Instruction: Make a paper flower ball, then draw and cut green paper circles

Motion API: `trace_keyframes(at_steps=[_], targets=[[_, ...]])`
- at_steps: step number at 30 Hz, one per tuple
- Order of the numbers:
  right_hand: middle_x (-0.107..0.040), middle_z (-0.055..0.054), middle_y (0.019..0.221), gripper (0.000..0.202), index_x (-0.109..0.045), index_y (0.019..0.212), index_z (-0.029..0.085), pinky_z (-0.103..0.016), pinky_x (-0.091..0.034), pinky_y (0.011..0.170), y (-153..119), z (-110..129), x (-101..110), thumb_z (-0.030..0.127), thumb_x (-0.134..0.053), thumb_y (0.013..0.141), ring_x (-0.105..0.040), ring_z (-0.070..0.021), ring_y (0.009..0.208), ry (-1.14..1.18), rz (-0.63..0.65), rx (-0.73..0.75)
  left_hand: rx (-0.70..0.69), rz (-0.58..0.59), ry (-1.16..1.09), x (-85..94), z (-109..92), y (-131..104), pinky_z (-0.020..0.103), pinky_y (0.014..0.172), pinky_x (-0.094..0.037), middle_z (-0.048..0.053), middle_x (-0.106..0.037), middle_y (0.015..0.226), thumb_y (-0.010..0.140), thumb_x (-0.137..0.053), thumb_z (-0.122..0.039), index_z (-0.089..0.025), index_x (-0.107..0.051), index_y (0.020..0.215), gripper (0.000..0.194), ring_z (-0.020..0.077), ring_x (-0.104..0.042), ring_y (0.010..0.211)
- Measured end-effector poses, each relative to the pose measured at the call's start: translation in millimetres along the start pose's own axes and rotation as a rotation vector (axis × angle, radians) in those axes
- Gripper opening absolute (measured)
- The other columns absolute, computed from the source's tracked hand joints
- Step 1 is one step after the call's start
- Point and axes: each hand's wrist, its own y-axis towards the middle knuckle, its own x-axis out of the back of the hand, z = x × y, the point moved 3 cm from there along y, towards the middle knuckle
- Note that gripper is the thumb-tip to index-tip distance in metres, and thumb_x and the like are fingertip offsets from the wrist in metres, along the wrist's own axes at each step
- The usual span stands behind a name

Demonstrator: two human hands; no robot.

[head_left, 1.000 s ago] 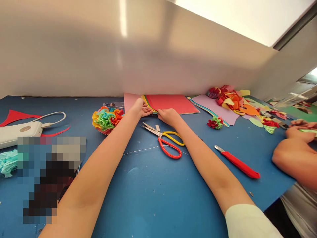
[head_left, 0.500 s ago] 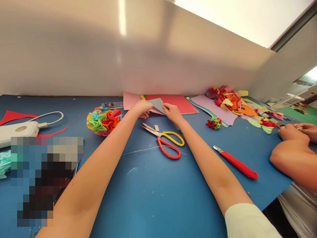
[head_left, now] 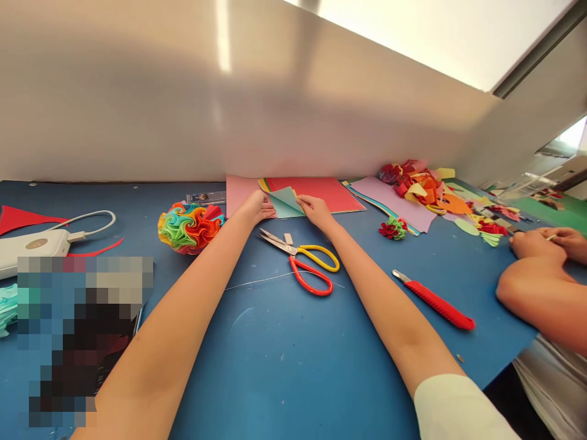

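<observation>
Two bare arms reached over a blue table (head_left: 284, 366) to a stack of coloured sheets lying far back, near the wall. The right hand (head_left: 315, 208) pinched the right edge of a teal paper (head_left: 285, 200) between thumb and fingers. The left hand (head_left: 259, 208) was at the teal paper's left side, its fingers close together; whether they gripped the paper could not be told. The teal paper lay between the hands, partly lifted, with a red sheet (head_left: 321, 188) behind and to the right, and a pink sheet (head_left: 241, 186) to the left. Nearer, between the forearms, lay scissors (head_left: 288, 249) with one yellow and one red handle loop, a small pale block (head_left: 288, 238) just beside their blades. A ruffled multicoloured paper ball (head_left: 190, 227) sat left of the left hand. To the right lay a red utility knife (head_left: 433, 299), and beyond it a small red-and-green paper flower (head_left: 393, 228) by a purple sheet (head_left: 398, 198). At the far right, another person's hands (head_left: 539, 244) were partly in view.
</observation>
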Motion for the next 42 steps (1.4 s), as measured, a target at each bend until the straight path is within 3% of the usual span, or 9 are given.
trace_keyframes(at_steps=[6, 14, 20, 26, 32, 42], targets=[[-0.059, -0.007, 0.115, 0.029, -0.057, 0.114, 0.016, -0.039, -0.052, 0.085, 2.6, -3.4, -7.2, 0.035, -0.054, 0.093, -0.060, -0.0188, 0.099, 0.058, 0.057, 0.007, 0.047, 0.049, 0.062, -3.8, 1.8, -5.8, 0.042, 0.084, -0.052, 0.009, -0.057, 0.119, 0.090, -0.056, -0.035, -0.016, -0.054, 0.119, 0.035, 0.0207, -0.060, 0.101], [-0.059, -0.007, 0.114, 0.029, -0.057, 0.114, 0.016, -0.038, -0.053, 0.083, 3.0, -11.0, -10.6, 0.035, -0.054, 0.092, -0.060, -0.0181, 0.097, 0.009, 0.115, -0.026, 0.060, -0.044, 0.171, 2.4, 1.9, 0.7, 0.042, 0.085, -0.052, 0.009, -0.057, 0.120, 0.090, -0.056, -0.035, -0.017, -0.054, 0.118, 0.034, 0.0207, -0.059, 0.101], [-0.059, -0.008, 0.115, 0.028, -0.057, 0.114, 0.016, -0.039, -0.052, 0.085, 3.3, -8.8, -10.6, 0.035, -0.054, 0.093, -0.060, -0.0182, 0.099, -0.073, 0.113, 0.007, -0.012, -0.139, 0.182, 4.5, 0.7, 2.7, 0.043, 0.085, -0.052, 0.009, -0.057, 0.119, 0.090, -0.057, -0.035, -0.016, -0.053, 0.119, 0.035, 0.0216, -0.059, 0.102], [-0.061, -0.006, 0.108, 0.028, -0.059, 0.109, 0.015, -0.037, -0.052, 0.082, 0.3, -2.1, -10.0, 0.036, -0.055, 0.092, -0.061, -0.0166, 0.093, -0.203, 0.099, 0.099, 0.070, -0.081, 0.223, 3.0, 4.3, 2.7, 0.042, 0.085, -0.052, 0.009, -0.057, 0.120, 0.090, -0.056, -0.035, -0.016, -0.055, 0.118, 0.034, 0.0208, -0.059, 0.102], [-0.063, -0.006, 0.106, 0.030, -0.061, 0.105, 0.015, -0.042, -0.048, 0.090, -10.0, 14.0, -3.4, 0.041, -0.054, 0.091, -0.059, -0.0194, 0.102, -0.395, 0.086, 0.205, 0.147, -0.038, 0.222, -1.7, 5.7, -0.5, 0.042, 0.085, -0.052, 0.009, -0.057, 0.119, 0.090, -0.056, -0.035, -0.016, -0.054, 0.119, 0.035, 0.0211, -0.059, 0.102], [-0.059, -0.008, 0.114, 0.029, -0.057, 0.114, 0.015, -0.039, -0.052, 0.085, -13.0, 24.5, -3.9, 0.035, -0.053, 0.093, -0.060, -0.0190, 0.099, -0.593, 0.103, 0.160, 0.110, -0.019, 0.130, -0.1, 2.6, -6.7, 0.042, 0.085, -0.052, 0.009, -0.057, 0.119, 0.090, -0.056, -0.035, -0.016, -0.054, 0.118, 0.034, 0.0211, -0.059, 0.102]])
